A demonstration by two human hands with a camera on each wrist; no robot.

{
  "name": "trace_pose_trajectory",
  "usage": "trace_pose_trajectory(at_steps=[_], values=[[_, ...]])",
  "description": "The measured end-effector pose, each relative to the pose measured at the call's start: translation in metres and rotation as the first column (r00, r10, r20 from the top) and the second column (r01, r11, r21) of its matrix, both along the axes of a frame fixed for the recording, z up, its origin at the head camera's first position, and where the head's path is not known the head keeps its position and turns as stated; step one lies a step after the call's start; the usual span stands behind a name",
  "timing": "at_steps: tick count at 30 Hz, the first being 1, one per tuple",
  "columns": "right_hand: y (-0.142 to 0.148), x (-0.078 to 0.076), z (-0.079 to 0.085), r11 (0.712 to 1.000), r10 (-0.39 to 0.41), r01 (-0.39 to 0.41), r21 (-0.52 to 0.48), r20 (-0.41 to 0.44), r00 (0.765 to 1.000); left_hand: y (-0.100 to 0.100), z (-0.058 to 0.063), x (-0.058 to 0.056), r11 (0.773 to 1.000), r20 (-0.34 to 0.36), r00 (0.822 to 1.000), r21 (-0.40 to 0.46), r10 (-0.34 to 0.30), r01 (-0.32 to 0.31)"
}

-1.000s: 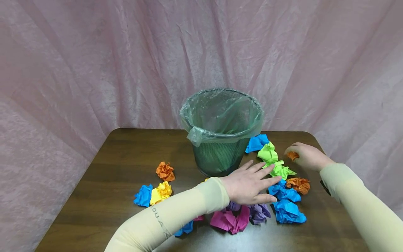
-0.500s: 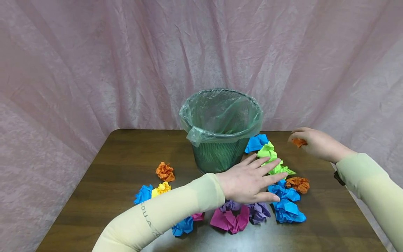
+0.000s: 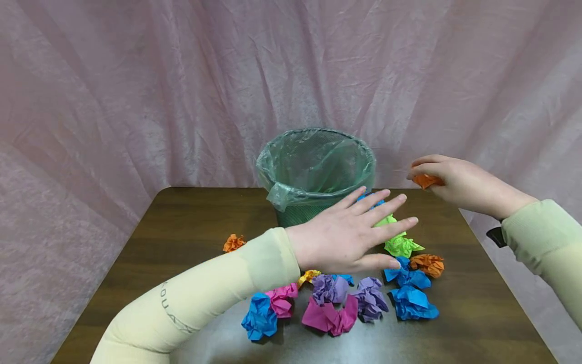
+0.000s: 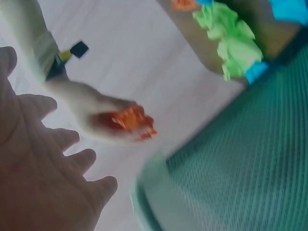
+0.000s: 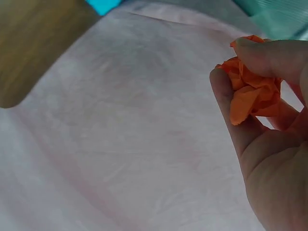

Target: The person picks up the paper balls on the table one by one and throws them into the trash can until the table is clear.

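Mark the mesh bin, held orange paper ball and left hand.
Mesh bin (image 3: pixel 294 215): head view, front of its wall.
Held orange paper ball (image 5: pixel 256 91): right wrist view, crumpled middle.
Left hand (image 3: pixel 341 240): head view, back of the hand.

Dark wooden table (image 3: pixel 477 316); standing on it, lined mesh bin (image 3: pixel 300 215); crumpled papers (image 3: pixel 414 304) lying about: blue, green, orange, purple, pink, yellow.

Free air between right hand (image 3: pixel 461 183) and bin (image 3: pixel 295 215), left hand (image 3: pixel 341 237) across the bin's near side.

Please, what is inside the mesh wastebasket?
Only a translucent plastic liner shows inside the mesh wastebasket. Its bottom cannot be seen: the near side and left hand cover it.
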State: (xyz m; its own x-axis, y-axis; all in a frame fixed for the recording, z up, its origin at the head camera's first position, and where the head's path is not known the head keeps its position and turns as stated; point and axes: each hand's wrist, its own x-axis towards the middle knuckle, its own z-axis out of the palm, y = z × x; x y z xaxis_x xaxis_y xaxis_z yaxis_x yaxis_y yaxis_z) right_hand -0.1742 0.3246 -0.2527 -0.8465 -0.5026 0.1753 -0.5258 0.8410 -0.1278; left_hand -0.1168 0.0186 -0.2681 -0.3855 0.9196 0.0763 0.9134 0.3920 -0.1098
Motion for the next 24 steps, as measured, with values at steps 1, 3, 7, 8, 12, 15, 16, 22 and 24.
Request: trace_pose_trajectory(at_steps=[1, 3, 7, 8, 12, 15, 16, 22, 24], values=[[-0.003, 0.001, 0.004, 1.000, 0.005, -0.005, 0.001, -0.002, 1.000, -0.005, 0.004, -0.003, 1.000, -0.004, 1.000, 0.017, 0.005, -0.005], [-0.010, 0.001, 0.011, 1.000, 0.010, -0.010, 0.004, -0.006, 1.000, -0.016, 0.012, -0.008, 0.999, -0.012, 1.000, 0.045, 0.021, -0.021], [-0.021, 0.001, 0.026, 1.000, 0.030, -0.029, 0.010, -0.025, 0.999, -0.036, 0.024, -0.017, 0.996, -0.020, 0.998, 0.068, 0.059, -0.058], [-0.024, 0.001, 0.029, 0.999, 0.040, -0.040, 0.010, -0.034, 0.999, -0.041, 0.026, -0.019, 0.995, -0.022, 0.997, 0.071, 0.073, -0.071], [-0.038, -0.001, 0.042, 0.995, 0.096, -0.095, 0.020, -0.077, 0.992, -0.063, 0.035, -0.031, 0.986, -0.001, 0.990, 0.094, 0.139, -0.139], [-0.051, -0.002, 0.049, 0.989, 0.147, -0.145, 0.024, -0.105, 0.984, -0.080, 0.041, -0.041, 0.974, 0.031, 0.981, 0.118, 0.192, -0.195], [-0.055, -0.003, 0.052, 0.987, 0.161, -0.159, 0.024, -0.112, 0.981, -0.086, 0.043, -0.045, 0.968, 0.041, 0.977, 0.126, 0.211, -0.215], [-0.084, -0.007, 0.066, 0.977, 0.212, -0.211, 0.021, -0.096, 0.973, -0.116, 0.048, -0.067, 0.935, 0.109, 0.940, 0.114, 0.323, -0.335], [-0.093, -0.011, 0.068, 0.975, 0.223, -0.221, 0.024, -0.069, 0.972, -0.125, 0.048, -0.073, 0.924, 0.135, 0.925, 0.099, 0.355, -0.369]])
